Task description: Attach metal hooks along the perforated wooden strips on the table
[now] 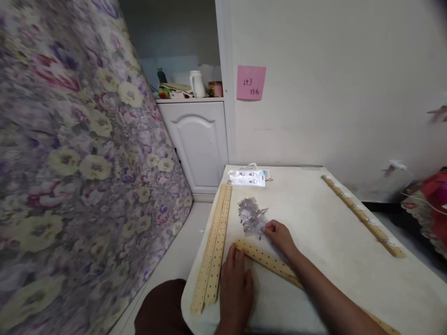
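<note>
My left hand [236,281] lies palm down near the front of the table, fingers stretched out, fingertips at the end of a perforated wooden strip [267,258]. My right hand [280,236] has thumb and forefinger pinched together at the edge of a heap of small clear plastic packets [248,215], apparently on one packet [261,224]. Part of the perforated strip is covered by my right forearm. Two more perforated strips [217,242] lie side by side along the table's left edge.
A flat clear package [246,178] rests at the table's [296,200] far edge. On the right lies a wooden strip with several pale pieces on it [363,216]. A floral curtain [104,153] hangs at the left; a white cabinet [199,144] stands behind.
</note>
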The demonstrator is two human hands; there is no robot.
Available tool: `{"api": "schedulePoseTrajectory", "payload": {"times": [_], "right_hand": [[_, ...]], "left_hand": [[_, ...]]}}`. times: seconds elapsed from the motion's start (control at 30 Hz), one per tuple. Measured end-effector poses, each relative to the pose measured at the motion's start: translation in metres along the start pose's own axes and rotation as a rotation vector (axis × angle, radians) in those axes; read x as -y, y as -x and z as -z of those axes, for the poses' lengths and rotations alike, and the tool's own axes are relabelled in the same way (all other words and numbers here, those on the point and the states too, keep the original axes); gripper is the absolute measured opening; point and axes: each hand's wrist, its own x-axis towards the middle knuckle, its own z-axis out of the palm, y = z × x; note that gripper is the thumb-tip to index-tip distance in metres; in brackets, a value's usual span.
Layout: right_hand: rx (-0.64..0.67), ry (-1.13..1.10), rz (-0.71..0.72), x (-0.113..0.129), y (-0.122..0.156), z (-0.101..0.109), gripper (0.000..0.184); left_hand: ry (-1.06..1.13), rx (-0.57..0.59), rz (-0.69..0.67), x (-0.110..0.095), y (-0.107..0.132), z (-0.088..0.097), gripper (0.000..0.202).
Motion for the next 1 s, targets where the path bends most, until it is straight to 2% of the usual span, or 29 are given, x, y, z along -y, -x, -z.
{"api": "schedulePoseTrajectory", "payload": {"times": [0.13,0.33,0.43,0.53,0.73,1.0], "right_hand": [[-0.015,-0.080,-0.021,0.002,0.000,0.002,0.017],[0.040,-0.285,-0.067,0.006,0.015,0.008,0.018],[0.075,-0.388,-0.065,0.011,0.024,0.006,0.027],[0.139,-0.447,-0.068,0.017,0.030,-0.002,0.035],[0.227,-0.457,-0.061,0.020,0.030,-0.027,0.031],[0.190,-0.345,-0.006,0.024,0.025,-0.048,0.017]], "left_hand": [[0.001,0.028,-0.006,0.002,0.000,0.001,0.046],[0.012,0.034,-0.031,0.001,-0.001,0.005,0.045],[0.020,0.035,-0.027,-0.001,-0.001,0.006,0.047],[0.045,0.038,-0.016,-0.002,0.000,0.007,0.047],[0.129,-0.009,0.015,-0.001,0.002,0.005,0.045],[0.184,-0.063,0.084,0.001,0.005,0.002,0.039]]}}
